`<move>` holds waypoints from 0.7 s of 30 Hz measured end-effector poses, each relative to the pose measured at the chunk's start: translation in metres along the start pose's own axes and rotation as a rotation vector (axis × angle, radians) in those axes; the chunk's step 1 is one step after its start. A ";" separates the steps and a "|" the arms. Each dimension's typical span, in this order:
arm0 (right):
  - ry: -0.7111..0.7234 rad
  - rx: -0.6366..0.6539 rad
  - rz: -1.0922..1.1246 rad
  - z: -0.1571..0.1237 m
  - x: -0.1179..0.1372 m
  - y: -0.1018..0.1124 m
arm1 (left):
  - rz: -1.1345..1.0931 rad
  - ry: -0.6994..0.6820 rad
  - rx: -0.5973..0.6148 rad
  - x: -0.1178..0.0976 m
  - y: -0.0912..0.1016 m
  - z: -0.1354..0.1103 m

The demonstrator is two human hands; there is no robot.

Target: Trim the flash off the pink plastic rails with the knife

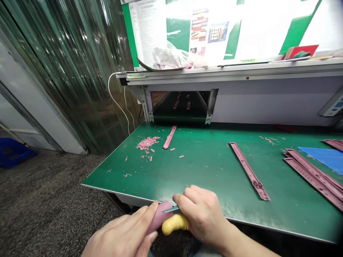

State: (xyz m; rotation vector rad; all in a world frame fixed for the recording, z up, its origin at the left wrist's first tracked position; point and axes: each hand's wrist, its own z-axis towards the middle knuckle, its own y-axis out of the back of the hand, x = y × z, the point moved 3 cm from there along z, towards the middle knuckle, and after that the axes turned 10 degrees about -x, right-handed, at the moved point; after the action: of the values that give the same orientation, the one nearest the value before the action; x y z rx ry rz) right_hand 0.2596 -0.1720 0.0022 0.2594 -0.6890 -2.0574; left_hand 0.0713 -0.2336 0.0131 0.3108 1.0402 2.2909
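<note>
My left hand [123, 233] is closed around a mauve plastic piece with a smooth rounded end [160, 214], held just off the table's front edge. In my right hand [202, 212] is a knife, its narrow blade [170, 209] lying against the piece's rounded end; the handle is hidden in my fingers. A yellow finger cot [175, 224] covers my right thumb, which sits below the blade beside the piece. Farther back on the green table [198, 171] lie a short pink strip [169, 137] and a heap of pink trimmings [148, 143].
A long mauve strip [245, 166] lies right of centre; several more strips [312, 178] are stacked at the right by a blue sheet [325, 157]. Behind the table, a conveyor belt [182, 116] carries pink pieces through an opening. A shelf [230, 73] runs above it.
</note>
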 end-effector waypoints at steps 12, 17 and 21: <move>-1.003 -0.291 0.460 -0.019 -0.051 -0.015 | -0.152 0.219 0.088 0.017 -0.014 0.010; -1.171 -0.062 0.754 -0.030 -0.026 -0.029 | 0.067 0.170 -0.031 0.021 -0.022 0.007; -1.237 -0.032 0.817 -0.042 -0.013 -0.040 | 0.168 0.038 -0.200 0.023 -0.017 0.015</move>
State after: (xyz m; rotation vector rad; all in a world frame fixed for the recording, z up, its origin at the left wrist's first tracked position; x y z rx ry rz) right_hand 0.2567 -0.1599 -0.0559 -1.2221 -1.1951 -1.2332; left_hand 0.0670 -0.2023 0.0093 0.2825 0.8204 2.5374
